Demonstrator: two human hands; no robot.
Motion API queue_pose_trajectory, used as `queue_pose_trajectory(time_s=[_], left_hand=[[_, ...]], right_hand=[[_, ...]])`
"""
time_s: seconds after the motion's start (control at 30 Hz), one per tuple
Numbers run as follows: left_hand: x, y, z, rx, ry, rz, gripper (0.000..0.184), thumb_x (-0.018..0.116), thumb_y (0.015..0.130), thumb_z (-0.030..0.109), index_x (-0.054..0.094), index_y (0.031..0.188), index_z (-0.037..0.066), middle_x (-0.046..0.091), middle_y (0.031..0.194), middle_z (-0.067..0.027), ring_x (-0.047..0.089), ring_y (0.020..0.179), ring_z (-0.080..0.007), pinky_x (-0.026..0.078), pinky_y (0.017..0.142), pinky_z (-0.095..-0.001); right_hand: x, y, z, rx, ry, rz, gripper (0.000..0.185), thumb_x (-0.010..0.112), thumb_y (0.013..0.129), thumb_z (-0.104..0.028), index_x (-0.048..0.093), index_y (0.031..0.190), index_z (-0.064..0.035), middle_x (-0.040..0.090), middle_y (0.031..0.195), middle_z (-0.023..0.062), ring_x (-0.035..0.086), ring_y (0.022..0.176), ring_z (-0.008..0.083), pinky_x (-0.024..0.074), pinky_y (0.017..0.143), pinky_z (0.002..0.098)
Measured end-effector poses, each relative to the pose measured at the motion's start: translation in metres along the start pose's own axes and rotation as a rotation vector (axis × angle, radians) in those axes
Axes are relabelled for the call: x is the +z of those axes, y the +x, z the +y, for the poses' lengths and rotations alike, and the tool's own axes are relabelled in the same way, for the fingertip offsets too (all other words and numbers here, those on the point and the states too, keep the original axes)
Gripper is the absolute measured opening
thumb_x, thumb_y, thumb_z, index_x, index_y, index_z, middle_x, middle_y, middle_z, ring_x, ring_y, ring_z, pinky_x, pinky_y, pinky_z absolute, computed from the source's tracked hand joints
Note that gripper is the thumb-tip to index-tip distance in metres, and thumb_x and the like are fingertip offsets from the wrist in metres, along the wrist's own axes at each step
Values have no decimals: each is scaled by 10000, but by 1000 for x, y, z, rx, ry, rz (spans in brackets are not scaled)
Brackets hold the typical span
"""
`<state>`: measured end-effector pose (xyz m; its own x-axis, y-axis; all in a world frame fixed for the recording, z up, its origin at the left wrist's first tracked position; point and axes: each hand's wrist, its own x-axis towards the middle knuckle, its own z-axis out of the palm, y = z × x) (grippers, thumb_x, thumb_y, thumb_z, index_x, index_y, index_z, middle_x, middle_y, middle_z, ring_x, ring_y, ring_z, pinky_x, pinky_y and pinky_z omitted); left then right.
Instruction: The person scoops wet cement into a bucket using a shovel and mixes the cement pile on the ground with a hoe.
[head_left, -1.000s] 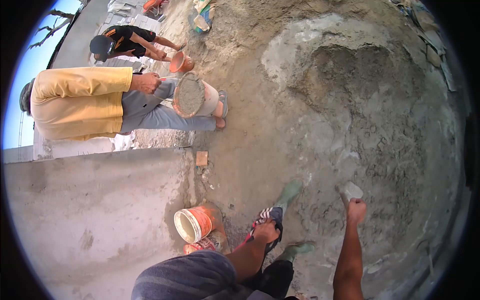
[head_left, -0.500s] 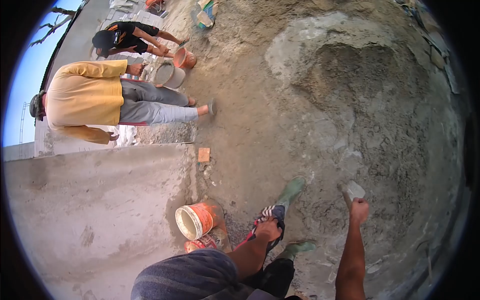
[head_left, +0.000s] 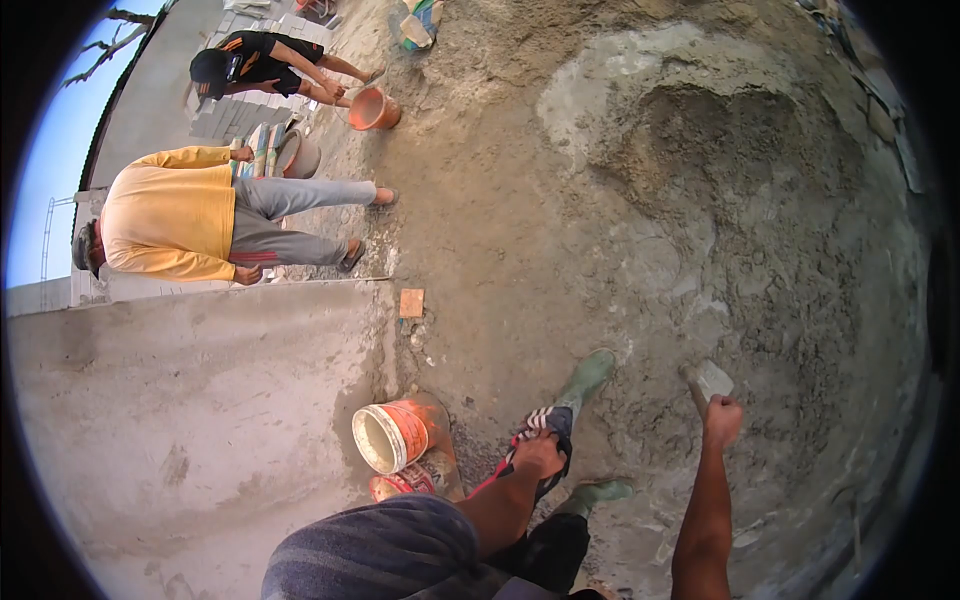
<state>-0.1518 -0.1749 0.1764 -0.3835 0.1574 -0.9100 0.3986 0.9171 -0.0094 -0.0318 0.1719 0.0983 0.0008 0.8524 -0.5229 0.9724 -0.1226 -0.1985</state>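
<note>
The view is rolled sideways, with the sky along its left edge. My left hand (head_left: 540, 455) is closed over my bent left knee, on the dark cloth with pale stripes. My right hand (head_left: 723, 418) reaches down over wet grey mortar (head_left: 790, 330), closed on a trowel (head_left: 714, 380). The trowel shows a flat, pale grey blade and a brown handle piece; my fingers partly hide it. Its blade is at or just above the mortar; I cannot tell which. My green boots (head_left: 588, 378) stand on the muddy ground at the left of the trowel.
An orange and white bucket (head_left: 392, 437) lies tipped near my left leg, beside a low grey wall (head_left: 200, 400). A person in a yellow shirt (head_left: 170, 215) stands near a pale bucket (head_left: 303, 158). Another person (head_left: 270, 65) bends over an orange bucket (head_left: 374, 109). A brick (head_left: 411, 303) lies between.
The person in yellow has stepped and turned, and the pale bucket has shifted up-left in the view. My hands and the trowel have barely moved.
</note>
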Motion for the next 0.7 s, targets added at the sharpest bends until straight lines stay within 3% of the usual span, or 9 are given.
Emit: queue_pose_trajectory(time_s=[0.43,0.7], left_hand=[[-3,-3,2,-28,-41,-6,556,568,902,398,591,1355,76,498,1478,-130,506,1372,-336,401,1131,-533],[-15,-8,7,-30,-3,-16,561,566,900,392,589,1364,77,504,1473,-135,510,1367,-338,401,1129,-538]], right_hand=[[-3,-2,-5,24,-43,8,317,679,812,-290,777,977,-38,758,947,175,729,887,367,545,786,466],[-4,-1,-5,10,-3,4,331,674,782,-306,790,967,-57,756,938,192,723,898,393,550,804,473]])
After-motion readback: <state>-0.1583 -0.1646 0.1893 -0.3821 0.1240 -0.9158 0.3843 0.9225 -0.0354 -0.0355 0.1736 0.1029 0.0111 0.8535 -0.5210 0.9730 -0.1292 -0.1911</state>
